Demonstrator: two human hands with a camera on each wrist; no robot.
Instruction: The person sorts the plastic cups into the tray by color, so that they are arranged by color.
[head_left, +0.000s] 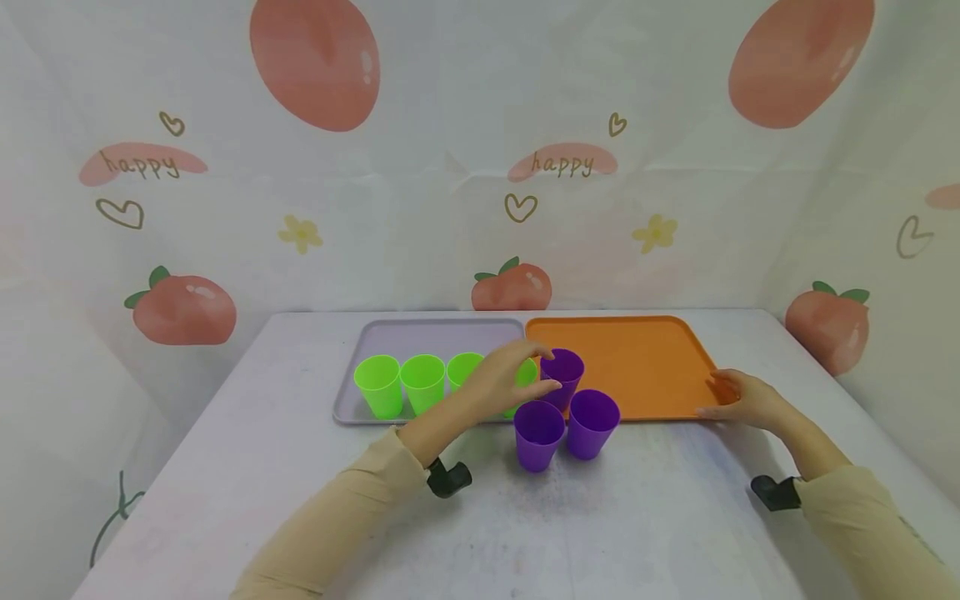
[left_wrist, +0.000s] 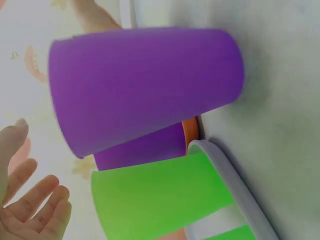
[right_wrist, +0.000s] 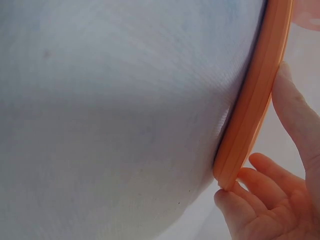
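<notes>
My left hand (head_left: pixel 498 382) hovers over the grey tray's right end, thumb and fingers apart, beside a purple cup (head_left: pixel 567 373) at the orange tray's front left. In the left wrist view the fingers (left_wrist: pixel 44 200) are spread, away from the cups. Two more purple cups stand upright on the table in front, one on the left (head_left: pixel 537 446) and one on the right (head_left: pixel 591 435). My right hand (head_left: pixel 753 402) holds the orange tray (head_left: pixel 637 362) at its front right corner. In the right wrist view, thumb and bent fingers sit around that corner's rim (right_wrist: pixel 255 95).
Several green cups (head_left: pixel 378 390) stand in a row along the front of the grey tray (head_left: pixel 442 335); my left hand partly hides the right ones. Both trays lie side by side at the table's back. A patterned cloth (head_left: pixel 420 217) hangs behind the white table (head_left: pixel 645 533).
</notes>
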